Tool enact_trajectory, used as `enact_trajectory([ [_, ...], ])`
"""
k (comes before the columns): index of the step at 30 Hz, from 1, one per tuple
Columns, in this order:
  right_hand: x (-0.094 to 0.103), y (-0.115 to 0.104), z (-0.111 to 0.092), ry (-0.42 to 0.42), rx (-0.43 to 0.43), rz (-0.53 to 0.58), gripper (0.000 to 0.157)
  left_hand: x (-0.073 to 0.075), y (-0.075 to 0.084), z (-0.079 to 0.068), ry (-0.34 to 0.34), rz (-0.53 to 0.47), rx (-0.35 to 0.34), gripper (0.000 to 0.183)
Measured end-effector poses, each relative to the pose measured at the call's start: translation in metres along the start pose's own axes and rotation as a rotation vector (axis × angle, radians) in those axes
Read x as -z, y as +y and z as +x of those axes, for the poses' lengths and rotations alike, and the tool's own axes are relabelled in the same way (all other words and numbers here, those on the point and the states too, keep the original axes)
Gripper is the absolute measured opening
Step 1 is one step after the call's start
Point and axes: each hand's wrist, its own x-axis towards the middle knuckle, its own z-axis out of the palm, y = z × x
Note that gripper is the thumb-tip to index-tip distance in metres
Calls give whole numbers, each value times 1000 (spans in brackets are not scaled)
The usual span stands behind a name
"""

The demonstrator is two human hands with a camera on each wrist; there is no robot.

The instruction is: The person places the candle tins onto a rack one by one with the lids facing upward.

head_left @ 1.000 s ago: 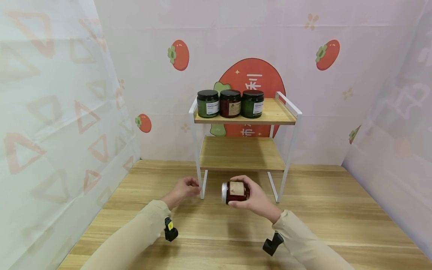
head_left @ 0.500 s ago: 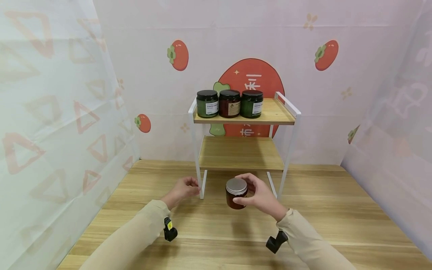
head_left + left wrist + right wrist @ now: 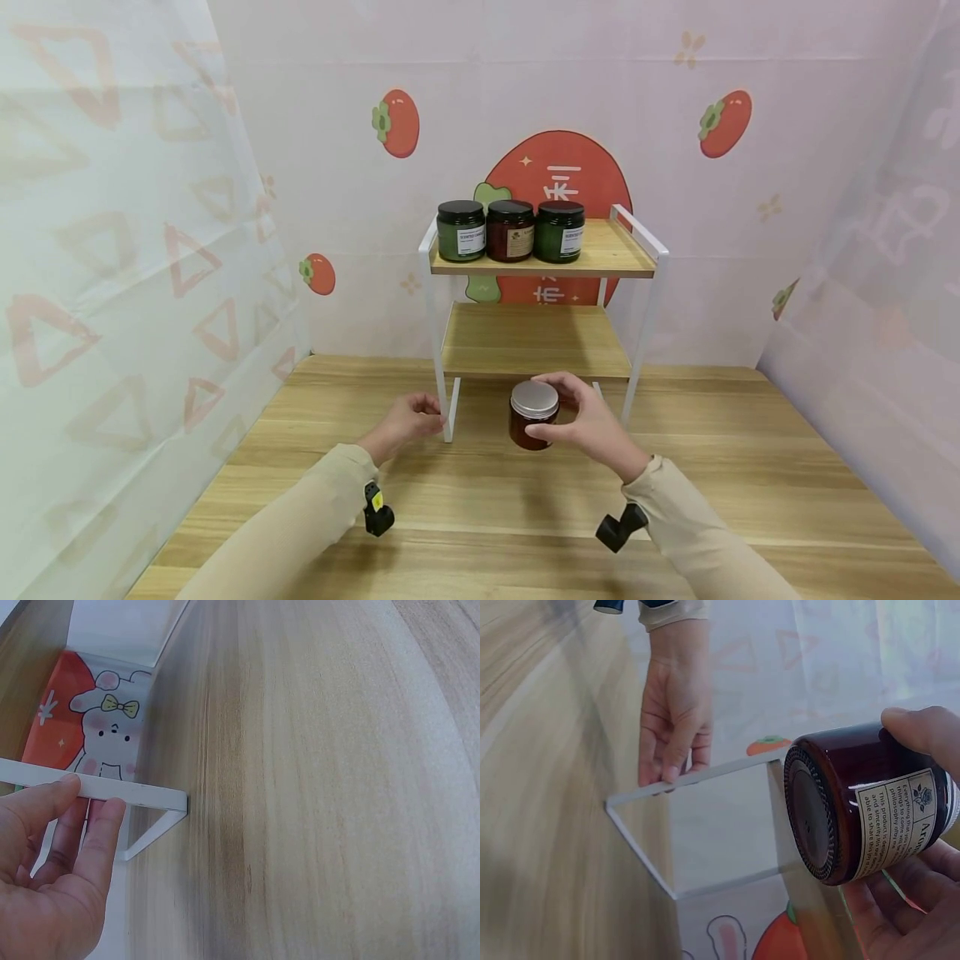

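My right hand (image 3: 592, 425) grips a dark amber candle jar (image 3: 532, 431) with a silver lid, its thumb and fingers round the sides. The jar is held up in front of the rack's lower opening, nearly upright with the lid on top. In the right wrist view the jar (image 3: 892, 802) shows its base and a cream printed label. My left hand (image 3: 405, 425) pinches the front left leg of the white-framed shelf rack (image 3: 540, 272) near its foot. The left wrist view shows that hand's fingertips (image 3: 112, 810) on the white bar (image 3: 142, 793).
On the rack's top board stand a green jar (image 3: 461, 231), a dark red jar (image 3: 511, 232) and another green jar (image 3: 560, 232), black-lidded, in a row at the left. Below is a middle board (image 3: 536, 337). The wooden table (image 3: 720, 467) meets printed cloth walls (image 3: 360, 192).
The jar has turned from lying sideways to upright, lid up. My right hand has since moved slightly up and right with it. My left hand has stayed at the rack leg.
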Motion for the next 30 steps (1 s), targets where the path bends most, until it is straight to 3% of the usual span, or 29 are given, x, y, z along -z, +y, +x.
enact_trajectory([
  [15, 32, -29, 10, 44, -8, -22, 61, 0, -2, 1, 0, 8, -3, 16],
  [30, 69, -75, 23, 95, 1, -64, 56, 1, -2, 2, -2, 3, 6, 17],
])
